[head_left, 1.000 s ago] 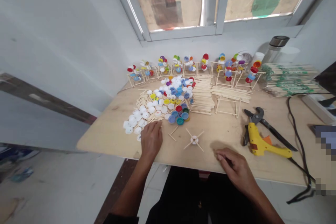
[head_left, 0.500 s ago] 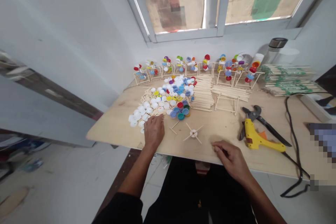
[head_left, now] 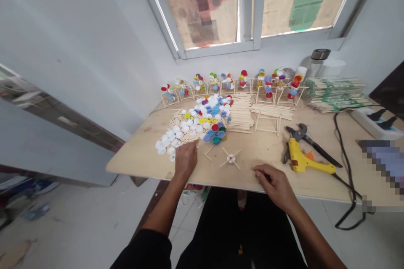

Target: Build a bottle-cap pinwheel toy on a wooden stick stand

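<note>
My left hand (head_left: 186, 159) is palm down at the near edge of the pile of short wooden sticks (head_left: 192, 136), its fingers bent and pressed together. Its fingertips are partly hidden, so what they hold cannot be made out. My right hand (head_left: 275, 185) rests at the front table edge with loosely curled fingers, thumb apart from the palm, holding nothing visible. Between the hands lies a white hub with several sticks in a cross (head_left: 231, 158). Two joined sticks (head_left: 208, 153) lie beside my left hand. White bottle caps (head_left: 167, 138) and coloured caps (head_left: 216, 139) are heaped beyond it.
A yellow glue gun (head_left: 298, 159) and black-handled cutters (head_left: 318, 147) lie at right, near a black cable (head_left: 344, 134). Behind stand a stick frame (head_left: 267, 129), long sticks (head_left: 241, 113), several cap wheels on frames (head_left: 243, 80), bagged sticks (head_left: 336, 90) and a power strip (head_left: 377, 124).
The view has shifted slightly, bringing more of the power strip into sight. Both hands stay in nearly the same places on the table.
</note>
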### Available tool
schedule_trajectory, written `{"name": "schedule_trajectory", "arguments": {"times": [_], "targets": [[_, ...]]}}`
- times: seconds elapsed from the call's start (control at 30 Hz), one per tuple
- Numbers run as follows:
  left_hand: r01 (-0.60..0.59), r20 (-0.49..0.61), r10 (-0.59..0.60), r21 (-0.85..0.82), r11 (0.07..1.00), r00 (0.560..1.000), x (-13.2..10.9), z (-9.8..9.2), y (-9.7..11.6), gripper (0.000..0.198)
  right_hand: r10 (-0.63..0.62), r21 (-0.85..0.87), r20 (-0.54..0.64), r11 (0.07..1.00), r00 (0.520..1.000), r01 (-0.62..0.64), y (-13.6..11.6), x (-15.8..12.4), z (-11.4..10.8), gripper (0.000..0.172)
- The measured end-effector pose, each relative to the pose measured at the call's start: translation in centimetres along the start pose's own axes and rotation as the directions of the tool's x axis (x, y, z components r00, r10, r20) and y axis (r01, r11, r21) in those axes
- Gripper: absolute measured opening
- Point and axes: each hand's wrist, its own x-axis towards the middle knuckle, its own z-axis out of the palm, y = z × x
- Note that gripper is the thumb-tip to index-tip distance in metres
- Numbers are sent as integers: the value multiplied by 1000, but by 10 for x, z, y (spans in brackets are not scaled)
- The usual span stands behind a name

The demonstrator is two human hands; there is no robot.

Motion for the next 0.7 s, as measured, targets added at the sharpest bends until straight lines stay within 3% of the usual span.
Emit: {"name": "schedule_trajectory", "arguments": {"times": [0.7], "targets": [[-54, -23, 53, -79, 995, 998, -1, 3, -4, 33, 8, -12, -49, 1000, 999, -9, 1, 0, 4, 27]]}}
